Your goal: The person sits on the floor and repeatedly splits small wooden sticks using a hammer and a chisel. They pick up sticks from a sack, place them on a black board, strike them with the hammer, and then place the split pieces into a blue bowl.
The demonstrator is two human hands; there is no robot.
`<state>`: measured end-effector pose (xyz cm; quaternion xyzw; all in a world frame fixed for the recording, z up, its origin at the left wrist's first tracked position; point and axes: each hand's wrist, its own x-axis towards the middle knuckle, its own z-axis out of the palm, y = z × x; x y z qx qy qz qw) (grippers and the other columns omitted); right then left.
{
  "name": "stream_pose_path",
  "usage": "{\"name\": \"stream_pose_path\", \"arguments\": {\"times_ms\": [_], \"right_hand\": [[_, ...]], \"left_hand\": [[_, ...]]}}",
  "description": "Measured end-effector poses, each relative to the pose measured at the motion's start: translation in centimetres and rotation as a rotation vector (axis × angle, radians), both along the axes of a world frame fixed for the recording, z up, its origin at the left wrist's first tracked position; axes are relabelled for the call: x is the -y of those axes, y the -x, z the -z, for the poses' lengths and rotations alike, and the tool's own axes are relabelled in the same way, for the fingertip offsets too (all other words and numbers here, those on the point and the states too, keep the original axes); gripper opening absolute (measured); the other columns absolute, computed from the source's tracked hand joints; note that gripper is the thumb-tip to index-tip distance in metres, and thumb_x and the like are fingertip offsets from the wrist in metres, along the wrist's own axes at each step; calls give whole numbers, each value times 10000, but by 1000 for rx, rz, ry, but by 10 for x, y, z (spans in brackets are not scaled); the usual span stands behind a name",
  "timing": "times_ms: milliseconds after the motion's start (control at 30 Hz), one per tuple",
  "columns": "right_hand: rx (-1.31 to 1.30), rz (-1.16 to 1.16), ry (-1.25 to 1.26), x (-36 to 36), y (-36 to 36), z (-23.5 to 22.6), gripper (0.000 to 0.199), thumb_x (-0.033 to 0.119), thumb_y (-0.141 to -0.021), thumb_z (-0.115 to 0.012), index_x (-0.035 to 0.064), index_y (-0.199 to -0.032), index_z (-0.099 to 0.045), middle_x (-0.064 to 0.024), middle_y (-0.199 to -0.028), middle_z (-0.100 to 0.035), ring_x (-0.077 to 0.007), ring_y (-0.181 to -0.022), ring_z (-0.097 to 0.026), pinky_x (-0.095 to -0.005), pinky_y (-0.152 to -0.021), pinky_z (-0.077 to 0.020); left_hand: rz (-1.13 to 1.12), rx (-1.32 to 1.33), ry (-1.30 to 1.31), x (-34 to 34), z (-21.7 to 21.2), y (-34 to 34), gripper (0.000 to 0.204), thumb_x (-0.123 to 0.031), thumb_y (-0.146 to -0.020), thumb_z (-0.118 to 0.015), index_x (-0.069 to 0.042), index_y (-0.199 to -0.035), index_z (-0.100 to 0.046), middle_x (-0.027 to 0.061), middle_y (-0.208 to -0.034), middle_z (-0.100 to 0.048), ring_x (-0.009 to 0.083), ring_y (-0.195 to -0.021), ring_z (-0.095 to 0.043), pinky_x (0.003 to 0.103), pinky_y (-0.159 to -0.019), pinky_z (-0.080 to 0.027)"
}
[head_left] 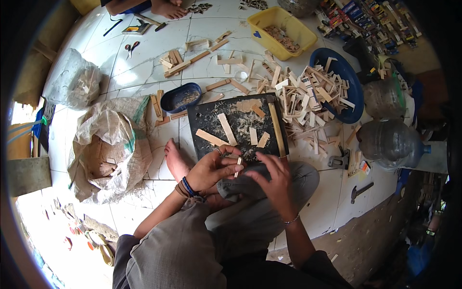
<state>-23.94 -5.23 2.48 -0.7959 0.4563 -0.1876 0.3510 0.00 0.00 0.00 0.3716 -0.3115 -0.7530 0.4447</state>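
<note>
My left hand pinches a small piece of wood, held upright between thumb and fingers above my crossed legs. Beside it, my right hand is empty, its fingers spread and slightly curled. Just ahead of both hands lies a dark square board, scuffed and littered with shavings. On it rest several flat wooden strips, among them a long pale strip, a strip at the left and a short strip. A longer wooden stick lies along the board's right edge.
Right of the board, a heap of wood pieces spills from a blue basin. A yellow tub, small blue tray and open sack stand around. A staple gun, hammer and scissors lie on the tiles.
</note>
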Motion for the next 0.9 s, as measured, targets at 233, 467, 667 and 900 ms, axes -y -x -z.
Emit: {"name": "stream_pose_path", "arguments": {"times_ms": [233,467,667,900], "right_hand": [[-302,110,303,33,-5,1,478,256,-969,-703,57,-1392,-604,-127,-1282,-606,-307,-1175,-598,-450,-1013,-415],[-346,57,406,46,-10,15,506,303,-943,-732,54,-1360,-592,-108,-1243,-609,-291,-1169,-591,-452,-1028,-380],[-26,276,126,44,-4,7,305,147,-934,-760,49,-1185,-616,-46,-1030,-685,-189,-941,-633,-329,-841,-453],[711,524,-552,19,-19,-20,257,132,-983,-745,48,-1219,-687,5,-1024,-707,-41,-886,-576,-212,-766,-433]], "left_hand": [[-69,74,-77,4,-12,0,361,-112,-1057,-616,-33,-1401,-539,48,-1209,-711,144,-1080,-701,263,-830,-597],[-184,263,91,14,-8,4,333,-99,-1028,-662,-4,-1337,-580,96,-1211,-733,165,-1073,-724,282,-857,-604],[-274,939,434,35,-19,7,341,-124,-937,-779,26,-1207,-634,99,-1058,-779,161,-1011,-758,295,-874,-612],[-272,270,306,42,-13,10,355,-15,-936,-750,12,-1248,-583,122,-1177,-741,185,-1104,-718,303,-948,-592]]}}
